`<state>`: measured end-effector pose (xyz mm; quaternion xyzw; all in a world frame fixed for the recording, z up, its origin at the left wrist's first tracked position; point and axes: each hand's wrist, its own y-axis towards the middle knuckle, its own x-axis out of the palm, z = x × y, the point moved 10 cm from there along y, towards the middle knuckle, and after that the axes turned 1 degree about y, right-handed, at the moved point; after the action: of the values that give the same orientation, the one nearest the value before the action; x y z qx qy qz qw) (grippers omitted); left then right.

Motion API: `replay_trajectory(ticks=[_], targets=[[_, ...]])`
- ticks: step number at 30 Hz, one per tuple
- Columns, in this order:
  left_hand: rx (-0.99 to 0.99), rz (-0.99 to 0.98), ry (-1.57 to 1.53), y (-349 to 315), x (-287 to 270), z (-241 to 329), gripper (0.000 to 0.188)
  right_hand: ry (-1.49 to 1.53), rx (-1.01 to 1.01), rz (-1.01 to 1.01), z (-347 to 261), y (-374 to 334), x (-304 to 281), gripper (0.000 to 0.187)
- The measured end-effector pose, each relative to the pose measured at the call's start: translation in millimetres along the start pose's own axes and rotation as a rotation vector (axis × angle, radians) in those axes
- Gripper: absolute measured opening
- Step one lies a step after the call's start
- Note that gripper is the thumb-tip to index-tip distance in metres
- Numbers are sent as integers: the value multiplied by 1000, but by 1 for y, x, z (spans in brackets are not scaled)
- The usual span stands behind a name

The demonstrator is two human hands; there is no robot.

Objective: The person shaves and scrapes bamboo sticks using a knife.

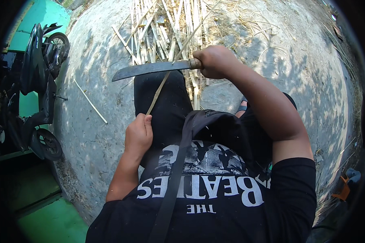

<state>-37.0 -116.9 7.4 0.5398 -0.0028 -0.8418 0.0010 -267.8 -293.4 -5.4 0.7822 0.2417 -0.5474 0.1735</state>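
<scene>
Strip (159, 91): long, slim and straw-coloured, broader in its near stretch, thin and slightly bowed farther out; it slants over the black trouser leg (174, 93), passes behind the blade and runs up and right across the pile.
Left hand (138, 133): clamped on the near end of the strip, thumb laid along it, well apart from the other hand.
Knife (150, 70): long dark-grey blade set crosswise over the strip, tip to the left; whether the edge bites into it I cannot tell.
Right hand (215, 61): fist wrapped round the knife's brown handle (195, 63).
Sandal (241, 108): dark, partly showing on a foot beside the other leg.
Loose stick (90, 101): thin and pale, lying alone on the grey ground (97, 133) to the left.
Pile (162, 34): many pale, straight sticks heaped beyond the knees, with curly shavings (267, 34) scattered to its right.
Motorbike (40, 77): dark, parked at far left.
</scene>
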Motion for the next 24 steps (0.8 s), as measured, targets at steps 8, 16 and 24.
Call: replay_trajectory(ticks=[8, 16, 24], targets=[[-19, -16, 27, 1, 0, -2, 37, -14, -87, 70, -28, -8, 3, 10], [14, 7, -10, 2, -2, 2, 37, 44, 35, 163, 44, -2, 0, 8], [12, -8, 29, -2, 2, -4, 37, -18, -9, 7, -15, -3, -6, 11]])
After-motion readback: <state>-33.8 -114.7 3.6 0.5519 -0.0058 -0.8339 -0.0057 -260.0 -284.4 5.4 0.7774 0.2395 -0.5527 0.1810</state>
